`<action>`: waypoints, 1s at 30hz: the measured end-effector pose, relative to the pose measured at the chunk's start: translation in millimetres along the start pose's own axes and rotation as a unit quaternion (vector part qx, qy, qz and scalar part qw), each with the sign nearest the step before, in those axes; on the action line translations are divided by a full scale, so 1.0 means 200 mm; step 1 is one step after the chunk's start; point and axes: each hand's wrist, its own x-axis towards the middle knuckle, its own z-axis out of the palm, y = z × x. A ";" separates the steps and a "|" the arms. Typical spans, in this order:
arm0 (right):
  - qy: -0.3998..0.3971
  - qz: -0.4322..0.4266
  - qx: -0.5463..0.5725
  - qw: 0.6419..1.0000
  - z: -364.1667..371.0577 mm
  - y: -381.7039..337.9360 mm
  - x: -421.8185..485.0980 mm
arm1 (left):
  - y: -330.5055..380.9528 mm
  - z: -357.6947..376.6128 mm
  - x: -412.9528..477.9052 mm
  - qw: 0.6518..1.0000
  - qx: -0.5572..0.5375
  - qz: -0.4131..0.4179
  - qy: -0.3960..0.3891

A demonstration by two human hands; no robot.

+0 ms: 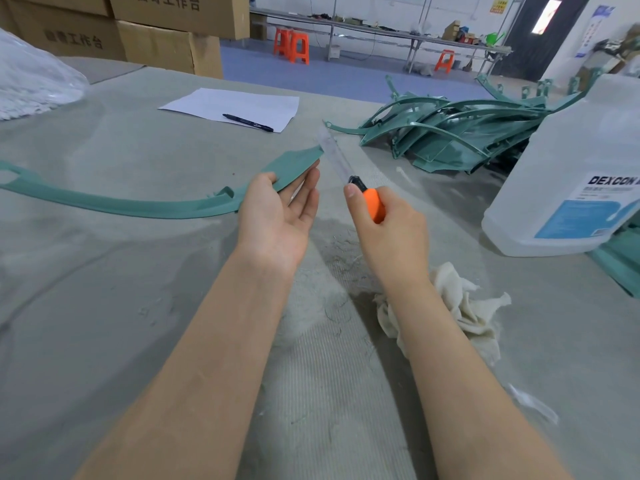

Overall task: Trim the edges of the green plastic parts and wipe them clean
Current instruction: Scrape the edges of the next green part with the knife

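Note:
A long curved green plastic part [138, 204] stretches from the table's left edge to the middle. My left hand [280, 209] lies palm up under its wide right end, thumb on top and fingers nearly straight. My right hand [384, 223] grips an orange-handled utility knife [374, 202]. Its long blade [334, 155] points up and away, with the tip close to the part's right end. A crumpled white cloth [464, 310] lies beside my right forearm.
A pile of green plastic parts [460, 133] sits at the right rear. A big clear jug with a blue label [571, 174] stands at the right. Paper [235, 105] with a black pen [247, 123] lies ahead. Cardboard boxes [156, 39] and a plastic bag [31, 77] are at the left rear.

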 end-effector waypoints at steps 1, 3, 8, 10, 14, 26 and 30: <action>0.001 0.005 0.000 1.000 0.00 0.00 0.00 | 0.00 0.00 0.00 1.000 0.001 0.000 0.001; -0.001 0.018 0.000 1.000 0.00 0.01 0.01 | 0.00 0.00 0.01 1.000 0.004 0.003 0.005; -0.008 0.015 -0.003 1.000 0.00 0.01 0.00 | 0.00 -0.01 0.02 1.000 0.012 0.024 0.015; -0.015 -0.008 -0.003 1.000 0.00 0.00 -0.01 | -0.01 -0.01 0.02 0.999 0.014 0.029 0.020; -0.032 -0.034 0.001 0.999 0.01 -0.03 -0.02 | -0.01 0.00 0.03 0.999 0.019 0.038 0.030; -0.018 -0.030 0.001 0.999 0.01 -0.01 -0.01 | 0.00 0.00 0.01 0.999 0.039 0.030 0.016; -0.013 -0.023 0.002 1.000 0.01 0.00 0.00 | 0.00 -0.01 0.01 0.998 0.046 0.028 0.016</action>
